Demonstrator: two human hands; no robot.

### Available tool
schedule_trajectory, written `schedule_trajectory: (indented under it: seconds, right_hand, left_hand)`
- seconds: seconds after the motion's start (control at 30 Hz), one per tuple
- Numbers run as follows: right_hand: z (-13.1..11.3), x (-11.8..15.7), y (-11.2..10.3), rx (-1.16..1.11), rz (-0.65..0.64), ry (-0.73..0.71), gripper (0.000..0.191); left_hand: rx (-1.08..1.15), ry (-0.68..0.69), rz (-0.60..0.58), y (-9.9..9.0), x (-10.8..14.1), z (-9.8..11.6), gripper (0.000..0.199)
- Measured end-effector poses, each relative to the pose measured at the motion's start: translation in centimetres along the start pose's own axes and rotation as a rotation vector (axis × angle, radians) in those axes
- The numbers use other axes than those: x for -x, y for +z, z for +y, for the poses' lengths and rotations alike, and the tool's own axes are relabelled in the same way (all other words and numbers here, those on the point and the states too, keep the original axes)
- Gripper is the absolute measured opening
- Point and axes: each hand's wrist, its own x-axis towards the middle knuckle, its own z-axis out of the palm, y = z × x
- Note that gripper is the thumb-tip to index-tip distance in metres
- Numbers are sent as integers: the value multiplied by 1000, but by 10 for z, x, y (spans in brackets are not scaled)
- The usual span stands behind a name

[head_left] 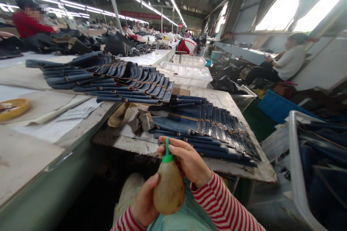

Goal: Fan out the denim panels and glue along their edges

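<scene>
A far red banner (pixel 141 15) has writing too small to read. The left hand (pixel 146 200) grasps the bottle (pixel 168 187); the right hand (pixel 191 158) pinches its green tip (pixel 167 146).

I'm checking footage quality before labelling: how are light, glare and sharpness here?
Head view: windows at upper right blown out to white; long ceiling lamps glaring; wide-angle stretching toward the edges; shiny highlights on the dark blue glossy folded pieces; yellowish bottle with green nozzle readable; distant workers small and indistinct, two faces pixelated.
</scene>
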Motion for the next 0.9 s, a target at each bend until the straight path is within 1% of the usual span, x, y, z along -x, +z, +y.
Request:
schedule_trajectory:
  seconds: [0.1, 0.2, 0.27, 0.37, 0.5, 0.57, 0.7, 0.8, 0.9]
  right_hand:
    - [0, 0, 1, 117, 44, -32, 35]
    - [-1, -2, -2, 374, 113, -137, 33]
    - [-2, -4, -7, 548, 156, -212, 30]
    - [-6, -3, -13, 758, 177, -301, 26]
    - [-10, 4, -16, 1017, 227, -392, 18]
    - [-10, 7, -18, 1059, 241, -374, 20]
    - [-8, 9, -24, 1043, 200, -313, 23]
    - [-7, 9, -28, 986, 164, -244, 25]
    - [-7, 10, -30, 871, 143, -183, 25]
  left_hand:
    - [-14, 0, 8, 5, 2, 3, 34]
    - [-94, 13, 40, 13, 3, 9, 34]
    - [-180, 56, 64, 16, 3, 11, 41]
    - [-322, 107, 106, 18, 2, 11, 58]
    - [-476, 127, 179, 19, 1, 9, 63]
    - [-543, 117, 212, 21, 2, 9, 61]
    - [-619, 115, 286, 24, 5, 8, 58]
    - [-607, 116, 279, 22, 5, 5, 59]
    - [-564, 107, 250, 20, 6, 2, 59]
